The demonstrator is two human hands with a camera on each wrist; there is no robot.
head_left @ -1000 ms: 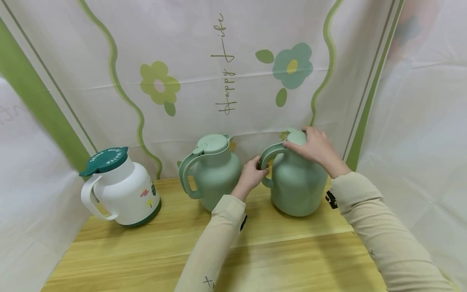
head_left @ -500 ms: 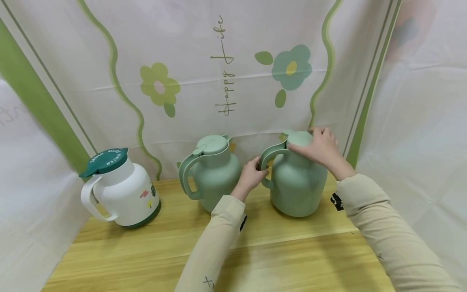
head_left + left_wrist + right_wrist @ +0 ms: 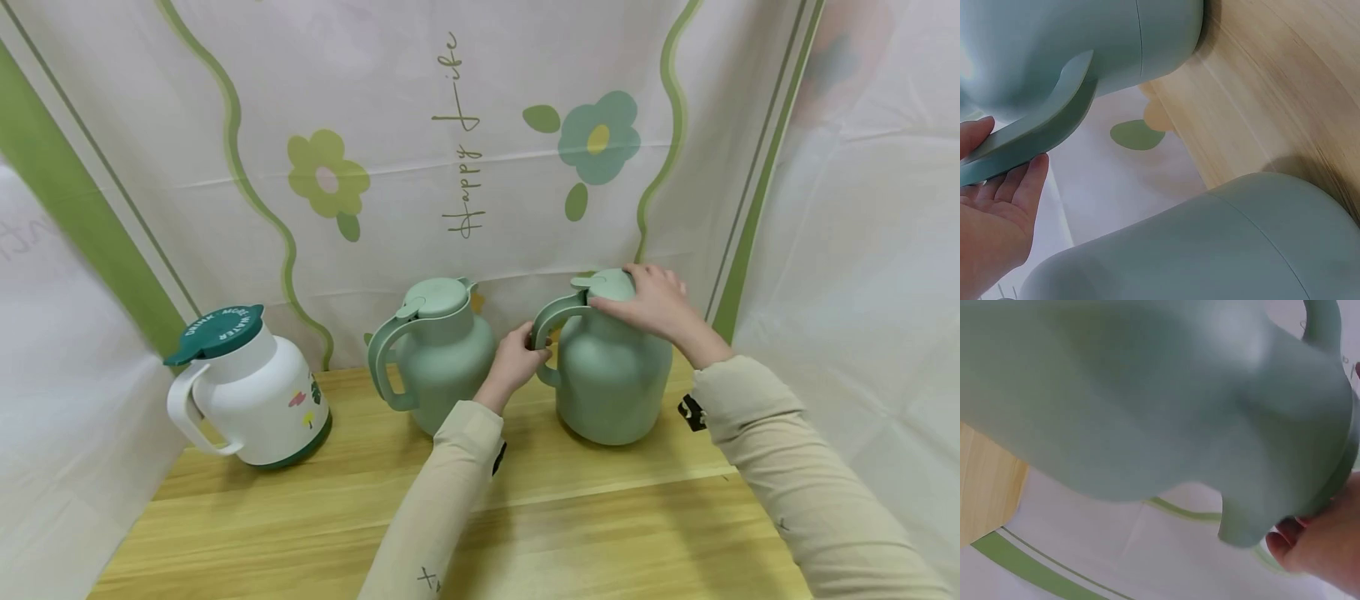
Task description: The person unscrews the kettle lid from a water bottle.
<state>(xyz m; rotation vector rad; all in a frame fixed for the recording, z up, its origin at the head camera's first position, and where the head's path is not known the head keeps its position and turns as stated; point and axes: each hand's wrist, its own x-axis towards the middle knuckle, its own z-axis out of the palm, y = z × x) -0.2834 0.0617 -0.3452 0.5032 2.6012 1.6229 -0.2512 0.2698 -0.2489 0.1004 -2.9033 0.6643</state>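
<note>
The left wrist view shows us the left hand point(image 3: 997, 228) close up, thumb point(image 3: 974, 134) and fingers point(image 3: 1030, 184) pinching the green jug's point(image 3: 615, 375) handle point(image 3: 1054, 128); the right hand point(image 3: 652, 304) curls over its lid point(image 3: 611, 285) (only the right wrist view gives us its spout point(image 3: 1244, 525)). Smooth and sage-coloured, it stands upright on the tabletop point(image 3: 585, 533), near a matching jug point(image 3: 450, 358).

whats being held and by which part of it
The rightmost green jug: the left grip holds its handle, the right grip clasps its lid.
</note>
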